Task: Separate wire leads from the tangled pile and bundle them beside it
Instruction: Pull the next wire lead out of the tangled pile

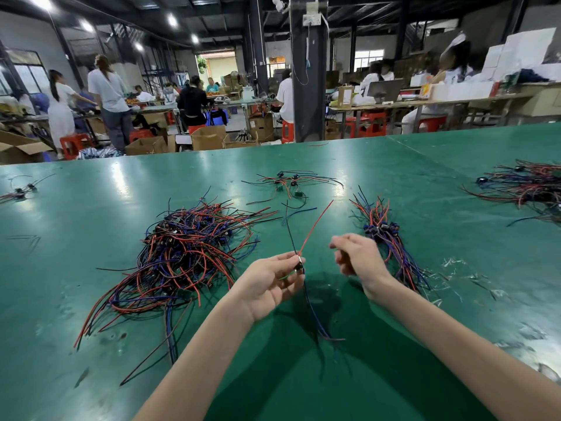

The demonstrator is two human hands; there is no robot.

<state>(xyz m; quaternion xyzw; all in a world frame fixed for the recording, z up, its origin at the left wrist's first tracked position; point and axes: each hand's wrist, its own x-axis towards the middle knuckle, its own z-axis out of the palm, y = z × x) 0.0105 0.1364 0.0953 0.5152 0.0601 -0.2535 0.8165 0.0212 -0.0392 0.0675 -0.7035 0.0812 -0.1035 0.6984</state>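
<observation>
We note the left hand (273, 281): its fingers (285, 258) pinch one wire lead (315, 223) at its small dark connector (300, 264). Red and black strands rise and a blue strand hangs toward the green desk (91, 208).

The right hand (355, 256) hovers nearby, loosely curled and holding nothing.

The tangled pile (188, 253) lies to the left, and the bundle (384, 229) to the right.

I am pinching one wire lead (315, 227) in my left hand (267, 284) between the tangled pile (182, 253) and the bundle (383, 230), my right hand (355, 256) hovering loosely curled.
</observation>
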